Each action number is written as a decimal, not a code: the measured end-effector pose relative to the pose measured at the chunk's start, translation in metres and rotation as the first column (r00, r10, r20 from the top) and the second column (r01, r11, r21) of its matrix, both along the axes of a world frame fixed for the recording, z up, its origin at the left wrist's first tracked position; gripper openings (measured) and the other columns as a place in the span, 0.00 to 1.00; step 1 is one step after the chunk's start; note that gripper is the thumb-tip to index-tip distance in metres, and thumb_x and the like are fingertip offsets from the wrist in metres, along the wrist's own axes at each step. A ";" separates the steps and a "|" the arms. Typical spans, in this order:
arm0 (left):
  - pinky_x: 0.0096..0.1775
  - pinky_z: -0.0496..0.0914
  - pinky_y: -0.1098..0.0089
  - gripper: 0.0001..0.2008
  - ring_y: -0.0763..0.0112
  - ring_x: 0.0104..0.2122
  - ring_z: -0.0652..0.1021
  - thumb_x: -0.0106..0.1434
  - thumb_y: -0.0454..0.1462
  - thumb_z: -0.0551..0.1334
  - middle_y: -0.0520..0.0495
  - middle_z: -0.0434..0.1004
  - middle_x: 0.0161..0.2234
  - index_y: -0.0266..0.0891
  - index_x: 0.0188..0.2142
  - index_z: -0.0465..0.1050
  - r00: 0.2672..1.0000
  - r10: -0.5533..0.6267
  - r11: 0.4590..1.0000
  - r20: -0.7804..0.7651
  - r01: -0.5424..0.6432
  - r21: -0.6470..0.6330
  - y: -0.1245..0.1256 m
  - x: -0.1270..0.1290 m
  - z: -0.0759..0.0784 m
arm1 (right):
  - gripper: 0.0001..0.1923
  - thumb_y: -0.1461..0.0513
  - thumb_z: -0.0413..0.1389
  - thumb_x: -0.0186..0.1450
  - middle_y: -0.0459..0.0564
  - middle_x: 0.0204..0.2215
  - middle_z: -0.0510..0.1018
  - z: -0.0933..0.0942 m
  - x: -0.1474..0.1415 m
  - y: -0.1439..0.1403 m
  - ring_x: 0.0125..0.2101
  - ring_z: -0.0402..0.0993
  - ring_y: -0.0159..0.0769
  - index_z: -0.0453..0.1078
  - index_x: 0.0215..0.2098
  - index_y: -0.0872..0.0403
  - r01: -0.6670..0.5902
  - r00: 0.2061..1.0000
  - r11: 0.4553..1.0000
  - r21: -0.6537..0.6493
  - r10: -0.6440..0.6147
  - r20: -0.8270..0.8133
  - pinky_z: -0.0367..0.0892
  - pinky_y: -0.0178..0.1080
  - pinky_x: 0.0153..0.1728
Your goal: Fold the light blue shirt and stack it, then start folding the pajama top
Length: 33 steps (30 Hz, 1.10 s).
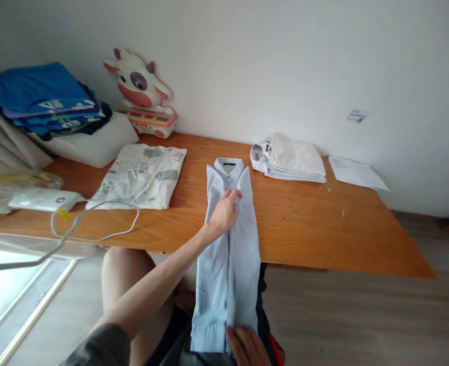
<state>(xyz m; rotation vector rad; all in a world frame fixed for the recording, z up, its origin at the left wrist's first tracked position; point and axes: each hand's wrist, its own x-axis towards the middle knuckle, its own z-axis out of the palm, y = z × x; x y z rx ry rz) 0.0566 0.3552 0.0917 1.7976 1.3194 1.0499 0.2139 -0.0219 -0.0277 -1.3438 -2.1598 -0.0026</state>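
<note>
A light blue button-up shirt [243, 244] lies in a long narrow strip, its sides folded in and its collar toward the wall. The upper part rests on the table, and the lower part hangs over the front edge onto my lap. My left hand [225, 211] is on the chest part near the button line, fingers curled and closed on the cloth. Down at the hem, my right hand [248, 346] grips the shirt's lower edge; its thumb is out of sight.
On the wooden table [304, 223] lie a folded patterned white cloth [142, 175], a folded pale clothes stack [291, 157] and paper [356, 171]. A cow toy keyboard [148, 119] stands by blue clothes [49, 96] on a white box [94, 140]. A white cable [94, 239] crosses the left edge.
</note>
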 end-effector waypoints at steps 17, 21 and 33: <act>0.71 0.40 0.25 0.35 0.34 0.77 0.52 0.74 0.54 0.59 0.37 0.55 0.77 0.41 0.74 0.62 0.829 -0.076 0.974 -0.555 0.180 0.136 -0.020 0.008 -0.012 | 0.41 0.60 0.58 0.73 0.56 0.77 0.59 0.038 -0.012 0.080 0.75 0.51 0.65 0.49 0.80 0.50 -0.050 0.977 0.927 -0.371 0.122 0.174 0.50 0.74 0.71; 0.72 0.52 0.37 0.17 0.48 0.71 0.67 0.76 0.45 0.60 0.40 0.74 0.67 0.45 0.60 0.75 0.969 -0.061 0.966 -0.241 0.117 0.229 -0.047 -0.010 0.005 | 0.39 0.59 0.58 0.74 0.54 0.78 0.55 0.013 0.001 0.063 0.76 0.48 0.66 0.52 0.79 0.45 -0.088 0.990 0.921 -0.379 0.124 0.071 0.52 0.76 0.70; 0.53 0.73 0.60 0.17 0.57 0.49 0.80 0.72 0.49 0.64 0.44 0.81 0.49 0.42 0.52 0.76 0.835 0.443 0.786 0.325 -0.188 -0.589 -0.291 -0.082 -0.104 | 0.29 0.41 0.62 0.67 0.57 0.51 0.86 0.028 0.051 0.045 0.53 0.80 0.58 0.81 0.54 0.52 -0.095 0.824 0.438 -0.894 -0.469 -0.317 0.74 0.51 0.57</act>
